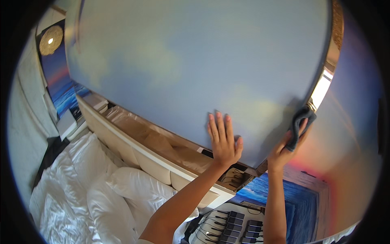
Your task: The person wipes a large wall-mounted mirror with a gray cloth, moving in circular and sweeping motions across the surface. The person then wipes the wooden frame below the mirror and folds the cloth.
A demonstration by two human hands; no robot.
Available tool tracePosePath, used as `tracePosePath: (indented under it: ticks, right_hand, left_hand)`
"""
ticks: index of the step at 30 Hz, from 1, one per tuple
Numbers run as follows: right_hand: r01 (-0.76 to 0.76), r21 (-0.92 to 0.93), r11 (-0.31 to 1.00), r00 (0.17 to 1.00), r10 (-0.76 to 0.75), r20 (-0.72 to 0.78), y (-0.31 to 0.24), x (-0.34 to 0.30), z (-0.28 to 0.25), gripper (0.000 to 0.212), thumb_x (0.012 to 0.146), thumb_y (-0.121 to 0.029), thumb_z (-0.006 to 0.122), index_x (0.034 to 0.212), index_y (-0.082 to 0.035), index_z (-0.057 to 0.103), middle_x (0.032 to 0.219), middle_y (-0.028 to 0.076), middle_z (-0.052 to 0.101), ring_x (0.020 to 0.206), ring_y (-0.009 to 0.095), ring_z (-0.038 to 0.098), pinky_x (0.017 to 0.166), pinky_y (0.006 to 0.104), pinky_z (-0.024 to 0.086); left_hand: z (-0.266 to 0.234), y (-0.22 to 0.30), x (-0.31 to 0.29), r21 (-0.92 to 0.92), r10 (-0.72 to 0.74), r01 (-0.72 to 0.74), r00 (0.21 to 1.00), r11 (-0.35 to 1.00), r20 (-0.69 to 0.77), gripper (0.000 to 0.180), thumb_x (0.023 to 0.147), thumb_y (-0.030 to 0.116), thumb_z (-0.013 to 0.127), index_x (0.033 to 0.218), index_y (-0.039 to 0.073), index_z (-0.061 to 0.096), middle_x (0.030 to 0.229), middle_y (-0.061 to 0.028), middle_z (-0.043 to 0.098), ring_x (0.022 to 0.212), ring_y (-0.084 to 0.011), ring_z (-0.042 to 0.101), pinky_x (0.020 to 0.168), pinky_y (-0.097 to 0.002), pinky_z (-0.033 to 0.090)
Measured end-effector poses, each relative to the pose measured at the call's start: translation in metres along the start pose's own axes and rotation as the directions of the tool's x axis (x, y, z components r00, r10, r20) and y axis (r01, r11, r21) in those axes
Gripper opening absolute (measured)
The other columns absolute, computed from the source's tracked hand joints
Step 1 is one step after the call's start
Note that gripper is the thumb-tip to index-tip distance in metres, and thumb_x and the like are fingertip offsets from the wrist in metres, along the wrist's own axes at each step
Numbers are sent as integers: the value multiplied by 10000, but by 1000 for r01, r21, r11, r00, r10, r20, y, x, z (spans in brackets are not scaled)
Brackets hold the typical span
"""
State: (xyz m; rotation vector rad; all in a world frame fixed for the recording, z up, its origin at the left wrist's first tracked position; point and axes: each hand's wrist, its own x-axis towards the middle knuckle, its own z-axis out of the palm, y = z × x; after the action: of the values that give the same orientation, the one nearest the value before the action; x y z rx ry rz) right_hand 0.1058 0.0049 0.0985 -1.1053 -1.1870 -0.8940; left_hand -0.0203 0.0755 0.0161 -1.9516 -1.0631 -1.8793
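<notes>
A large pale blue panel (pixel 170 73) with soft yellowish cloud shapes fills the upper view, tilted, with a shiny gold-toned edge (pixel 331 61) on its right side. My left hand (pixel 224 140) lies flat against the panel's lower part, fingers stretched out, holding nothing. At the lower right edge, my right hand (pixel 286 148) grips a folded dark grey cloth (pixel 300 126). The cloth touches the panel's side edge; part of it is hidden behind my fingers.
Below the panel stands a cream padded headboard (pixel 126 140) with a brown-lined hollow behind it. White pillows (pixel 142 185) lie on the bed at lower left. Several black devices with cables (pixel 233 227) rest on a white surface. A sea-and-sunset mural (pixel 302 195) covers the right wall.
</notes>
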Motion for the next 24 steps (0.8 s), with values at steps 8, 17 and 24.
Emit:
tracePosePath:
  ticks: [8, 17, 24]
  right_hand:
    - [-45, 18, 999, 999, 46, -29, 2, -7, -10, 435, 954, -104, 396, 1365, 35, 365, 1424, 239, 321, 1286, 349, 387, 1025, 362, 322]
    - [-111, -182, 977, 982, 80, -169, -26, -31, -3, 474, 858, -27, 516, 1327, -17, 447, 1374, 252, 392, 1142, 414, 508, 878, 397, 469]
    - [-349, -434, 830, 930, 362, -55, -42, -177, -10, 486, 894, -95, 487, 1340, 63, 380, 1406, 293, 308, 1280, 482, 306, 1066, 497, 245]
  left_hand:
    - [-24, -31, -9, -263, 145, -102, 978, 959, 149, 579, 943, 345, 333, 1413, 8, 311, 1484, -256, 178, 1377, -442, 115, 1076, -578, 67]
    - [-42, -82, 18, 15, 441, -459, 861, 888, 252, 597, 922, 353, 342, 1416, 20, 301, 1477, -289, 147, 1366, -460, 130, 1073, -604, 54]
    - [-45, -76, 12, -30, 438, -447, 856, 894, 274, 616, 916, 347, 368, 1434, 30, 258, 1476, -290, 145, 1368, -461, 122, 1075, -608, 58]
